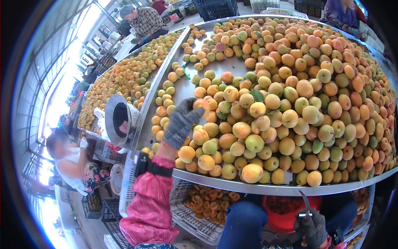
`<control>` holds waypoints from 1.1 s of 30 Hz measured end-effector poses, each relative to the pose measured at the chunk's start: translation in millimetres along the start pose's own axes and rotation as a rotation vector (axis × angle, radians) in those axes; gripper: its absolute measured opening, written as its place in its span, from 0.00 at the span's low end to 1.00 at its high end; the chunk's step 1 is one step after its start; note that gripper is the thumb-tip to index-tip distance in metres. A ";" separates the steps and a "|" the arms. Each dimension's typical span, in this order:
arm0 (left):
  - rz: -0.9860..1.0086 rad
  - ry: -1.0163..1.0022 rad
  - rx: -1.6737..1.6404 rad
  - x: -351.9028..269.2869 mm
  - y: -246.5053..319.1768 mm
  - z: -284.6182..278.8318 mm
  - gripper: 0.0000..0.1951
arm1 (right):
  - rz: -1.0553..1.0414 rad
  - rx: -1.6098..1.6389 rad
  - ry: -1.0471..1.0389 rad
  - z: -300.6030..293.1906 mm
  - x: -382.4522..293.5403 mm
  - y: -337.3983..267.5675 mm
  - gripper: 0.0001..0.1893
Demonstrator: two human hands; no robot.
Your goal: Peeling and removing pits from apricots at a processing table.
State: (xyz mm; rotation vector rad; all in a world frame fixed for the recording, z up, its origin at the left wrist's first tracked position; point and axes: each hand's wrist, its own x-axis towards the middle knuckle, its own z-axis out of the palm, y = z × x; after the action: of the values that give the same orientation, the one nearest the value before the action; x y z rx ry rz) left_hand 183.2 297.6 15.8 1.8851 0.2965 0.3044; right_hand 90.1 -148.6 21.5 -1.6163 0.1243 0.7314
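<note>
My left hand (183,121), in a grey knit glove, reaches over the metal table (214,183) and has its thumb and fingers around an orange apricot (201,106) at the left side of the fruit heap. Whole apricots (241,130), orange to green, cover much of the table, with a few leaves among them. My right hand (311,225), gloved too, is low at the right, below the table's edge. It grips a small curved knife (305,202) with its blade pointing up. Behind that hand stands a red basin (279,222) with dark reddish contents.
A white plastic crate (199,228) of halved apricots sits under the table's front edge. A grey hat-like object (119,119) is by the left divider. A second fruit table (116,84) lies beyond. A person (73,165) sits left; another in plaid (147,23) works behind.
</note>
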 end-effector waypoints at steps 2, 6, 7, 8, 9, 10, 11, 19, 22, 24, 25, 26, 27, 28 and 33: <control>0.029 -0.008 -0.208 -45.9 25.3 17.0 0.21 | -0.101 0.023 -0.105 5.0 16.7 -3.8 0.14; 0.025 -0.104 -0.576 -104.4 52.7 91.3 0.24 | -0.368 -0.251 -0.064 27.6 24.6 -35.0 0.16; -0.048 -0.107 -0.709 -120.4 65.2 108.9 0.25 | -0.394 -0.110 -0.090 33.4 23.8 -40.7 0.15; -0.010 -0.066 -0.620 -135.3 58.6 126.5 0.26 | -0.420 0.030 -0.116 37.5 21.8 -44.1 0.14; 0.022 -0.009 -0.524 -148.4 49.5 138.1 0.27 | -0.426 0.026 -0.114 45.0 20.5 -45.2 0.14; 0.029 -0.015 -0.533 -158.7 64.2 148.5 0.27 | -0.474 0.006 -0.125 49.3 19.2 -46.5 0.14; -0.060 -0.059 -0.807 -168.6 90.0 161.7 0.28 | -0.525 -0.016 -0.119 45.4 19.1 -45.7 0.14; -0.251 -0.088 -1.303 -214.9 98.1 227.7 0.31 | -0.553 -0.106 -0.033 10.8 -11.3 -23.5 0.14; -0.249 -0.083 -1.304 -225.0 106.8 242.0 0.31 | -0.474 -0.089 -0.040 1.7 -23.4 -22.6 0.14; -0.231 -0.060 -1.302 -228.9 109.5 248.2 0.31 | -0.466 -0.100 -0.045 -4.3 -26.0 -17.6 0.14; -0.230 -0.104 -1.336 -231.0 106.7 249.1 0.30 | -0.459 -0.113 -0.060 -7.2 -27.0 -15.9 0.14; -0.230 -0.147 -1.370 -232.2 105.5 249.6 0.30 | -0.457 -0.112 -0.054 -10.5 -27.4 -16.1 0.14; -0.239 -0.153 -1.373 -233.3 106.4 251.8 0.30 | -0.482 -0.128 -0.083 -15.3 -27.0 -15.7 0.16; -0.232 -0.155 -1.303 -234.3 108.6 253.5 0.30 | -0.506 -0.144 -0.113 -19.4 -26.4 -15.2 0.17; -0.255 -0.182 -1.254 -229.6 103.4 254.0 0.32 | -0.527 -0.115 -0.181 -25.5 -14.2 -7.0 0.18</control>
State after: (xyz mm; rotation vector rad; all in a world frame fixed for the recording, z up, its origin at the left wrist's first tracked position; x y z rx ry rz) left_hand 63.7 -39.6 17.4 0.6196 0.1471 0.0848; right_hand 91.9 -175.4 35.0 -1.5864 -0.4667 0.4742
